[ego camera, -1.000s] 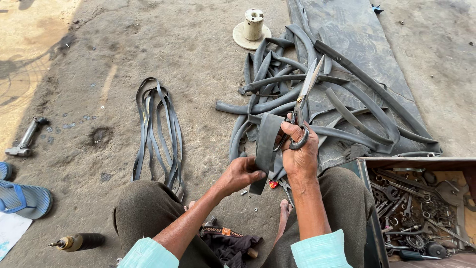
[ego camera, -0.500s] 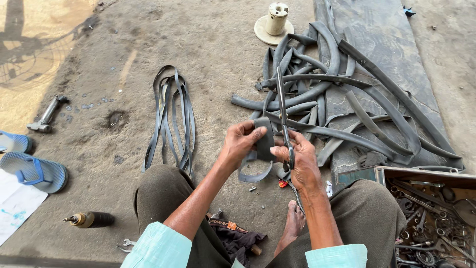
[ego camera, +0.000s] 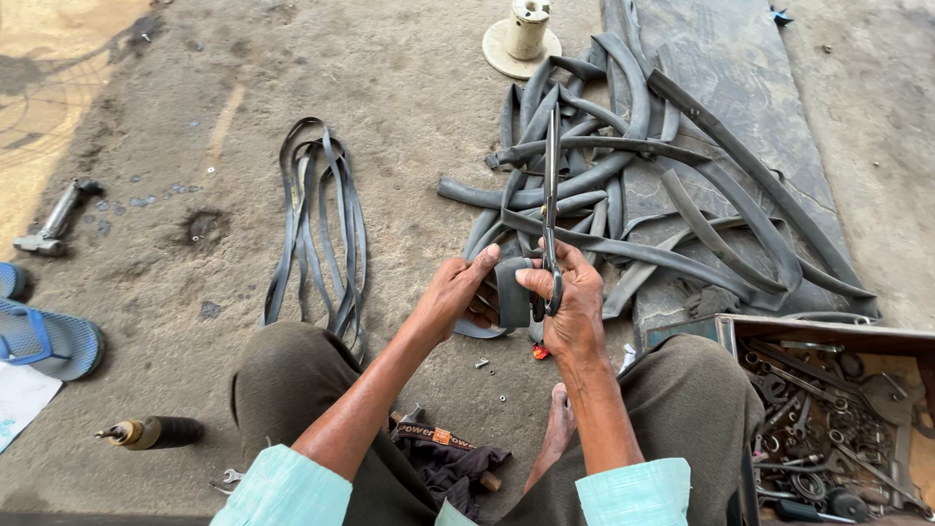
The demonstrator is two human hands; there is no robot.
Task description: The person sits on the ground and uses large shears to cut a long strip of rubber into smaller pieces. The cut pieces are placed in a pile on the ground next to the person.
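My right hand [ego camera: 573,307] grips a pair of long scissors [ego camera: 551,185], blades closed and pointing away from me. My left hand [ego camera: 456,290] pinches a piece of black rubber inner tube [ego camera: 510,287] held between both hands, just above my knees. Both hands touch the rubber piece. Behind them lies a tangled heap of black inner tubes [ego camera: 623,185] on the ground.
A bundle of thin rubber strips [ego camera: 321,219] lies to the left. A white spool [ego camera: 523,34] stands at the top. A box of wrenches and tools [ego camera: 828,419] sits at right. A hammer [ego camera: 54,219], blue sandals [ego camera: 44,336] and a small bottle [ego camera: 151,432] lie at left.
The scissors swung from tilted right to pointing straight away. My left hand came up to grip the rubber piece with my right. The view shifted slightly.
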